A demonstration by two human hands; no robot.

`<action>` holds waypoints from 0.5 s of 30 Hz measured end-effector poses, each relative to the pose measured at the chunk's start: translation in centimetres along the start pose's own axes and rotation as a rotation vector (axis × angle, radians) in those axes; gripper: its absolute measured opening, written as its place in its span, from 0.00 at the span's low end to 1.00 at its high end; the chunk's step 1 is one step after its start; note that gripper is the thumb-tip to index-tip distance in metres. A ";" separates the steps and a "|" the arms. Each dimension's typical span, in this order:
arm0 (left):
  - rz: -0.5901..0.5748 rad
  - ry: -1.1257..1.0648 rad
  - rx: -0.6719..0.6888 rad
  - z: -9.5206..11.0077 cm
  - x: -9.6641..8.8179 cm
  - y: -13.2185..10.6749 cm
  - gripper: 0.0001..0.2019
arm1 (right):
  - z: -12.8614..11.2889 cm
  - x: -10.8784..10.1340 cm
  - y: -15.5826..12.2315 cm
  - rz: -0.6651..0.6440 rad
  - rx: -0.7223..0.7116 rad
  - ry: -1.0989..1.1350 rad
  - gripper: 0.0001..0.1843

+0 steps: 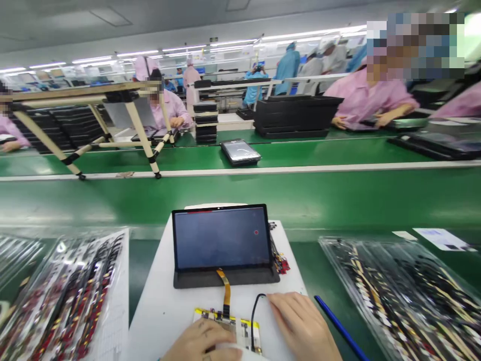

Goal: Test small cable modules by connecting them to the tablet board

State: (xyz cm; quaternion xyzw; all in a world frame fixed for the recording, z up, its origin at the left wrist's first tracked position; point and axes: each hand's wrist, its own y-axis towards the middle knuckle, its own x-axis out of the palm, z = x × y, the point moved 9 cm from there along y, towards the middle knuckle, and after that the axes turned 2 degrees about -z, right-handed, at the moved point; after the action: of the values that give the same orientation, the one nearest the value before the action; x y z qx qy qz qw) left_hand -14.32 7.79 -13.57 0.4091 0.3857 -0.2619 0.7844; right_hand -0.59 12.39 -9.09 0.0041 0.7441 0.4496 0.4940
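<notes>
A tablet with a dark, lit screen (221,238) stands in a black folio stand (225,277) on a white work board (161,321). A yellow-brown flat flex cable (224,288) runs from its lower edge to a bare circuit board with yellow edges (227,321). My left hand (201,343) lies over that board's lower left part, partly hiding it. My right hand (300,323) rests just right of the board, its fingertips against a thin black cable (254,313). A small white object (235,348) shows under my left hand.
Clear plastic trays of flex-cable parts lie at left (71,296) and right (398,296). A blue pen (340,328) sits near my right hand. Beyond the green conveyor belt (240,195), co-workers in pink smocks (370,95) sit among stacked black trays (295,115).
</notes>
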 end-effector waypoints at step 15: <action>-0.005 -0.162 -0.090 -0.5 0.7 -0.5 0.23 | 1.5 0.2 -1.1 -0.022 -0.063 -0.019 0.10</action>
State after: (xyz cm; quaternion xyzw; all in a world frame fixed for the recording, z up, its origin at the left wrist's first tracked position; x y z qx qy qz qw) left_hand -14.47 7.86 -14.60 0.3501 0.3334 -0.2783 0.8300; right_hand 0.89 12.85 -10.12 -0.0154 0.7248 0.4674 0.5060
